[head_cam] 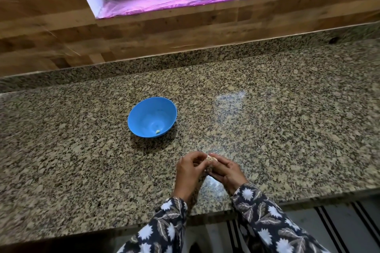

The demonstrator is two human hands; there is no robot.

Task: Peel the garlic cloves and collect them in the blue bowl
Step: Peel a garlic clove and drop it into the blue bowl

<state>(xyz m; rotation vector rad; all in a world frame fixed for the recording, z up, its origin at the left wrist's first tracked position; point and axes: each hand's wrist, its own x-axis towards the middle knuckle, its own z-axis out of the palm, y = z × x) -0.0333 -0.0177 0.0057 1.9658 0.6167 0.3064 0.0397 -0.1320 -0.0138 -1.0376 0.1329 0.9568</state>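
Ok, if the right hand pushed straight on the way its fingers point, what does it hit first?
The right hand meets the garlic it grips, then the left hand just beyond. The blue bowl lies further that way; depth is unclear.

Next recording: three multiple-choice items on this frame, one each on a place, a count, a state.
1. The blue bowl stands: A on the windowsill; B on the floor; C on the granite counter.
2. Pale pieces in the bowl: A none; B one; C five.
3. The left hand and right hand: A both grip the garlic; B lie flat; C hold a knife.
1 C, speckled stone under it; 2 B, a single pale piece shows; 3 A, fingers curl round it.
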